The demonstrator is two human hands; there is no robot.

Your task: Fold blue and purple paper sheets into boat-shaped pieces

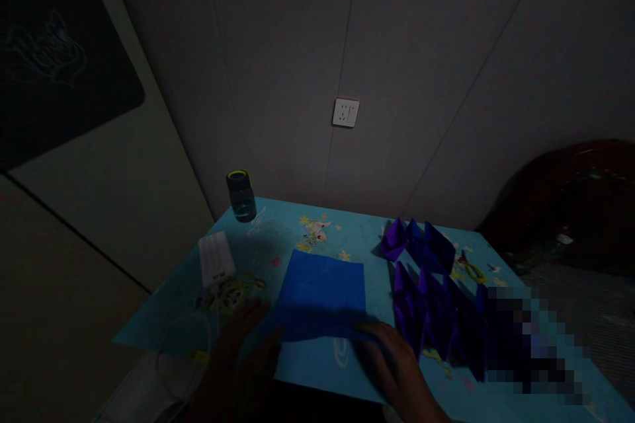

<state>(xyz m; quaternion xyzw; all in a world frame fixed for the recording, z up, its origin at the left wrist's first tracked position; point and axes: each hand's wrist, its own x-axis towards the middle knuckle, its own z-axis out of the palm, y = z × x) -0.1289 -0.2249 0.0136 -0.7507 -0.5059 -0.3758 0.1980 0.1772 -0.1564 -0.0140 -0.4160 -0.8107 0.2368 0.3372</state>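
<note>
The left hand (244, 338) and right hand (395, 351) hold the blue paper (323, 284) by its near edge; the rest lies farther.

Exposure is low across the frame. The wall socket (346, 112), upper centre, reads brightest; the bench (367, 225) shows moderate tone. The left hand (243, 337) sinks into shadow — detail largely lost. Faint glare marks glossy dark furniture (570, 195), right edge. Coarse pixelation obscures the lower right.
</note>
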